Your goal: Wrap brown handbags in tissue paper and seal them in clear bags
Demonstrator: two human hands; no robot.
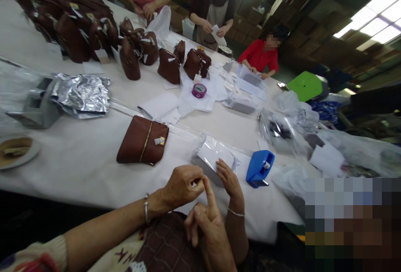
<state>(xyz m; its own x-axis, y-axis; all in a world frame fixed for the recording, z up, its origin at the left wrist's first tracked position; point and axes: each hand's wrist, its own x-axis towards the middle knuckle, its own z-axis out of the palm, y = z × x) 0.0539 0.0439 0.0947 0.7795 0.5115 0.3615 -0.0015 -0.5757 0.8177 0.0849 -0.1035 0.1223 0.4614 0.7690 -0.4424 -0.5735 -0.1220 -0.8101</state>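
Observation:
My left hand (184,183), with a bangle at its wrist, is closed in a pinch at the tip of my right index finger. Whether a small thing sits between those fingertips is too fine to tell. My right hand (208,222) points its index finger up, the other fingers bent. Just beyond, another person's hand (230,179) with a thin bracelet rests against a white packet in clear plastic (214,153). A flat brown zip bag (142,140) with a small tag lies ahead on the left. To the right stands a blue tape dispenser (259,169).
Brown handbags (73,34) crowd the far left of the table. A grey dispenser (40,102), silver foil sheets (82,94) and a round dish (17,151) lie left. Purple tape (199,90) sits mid-table. Several people work around it; plastic wrap (360,151) heaps on the right.

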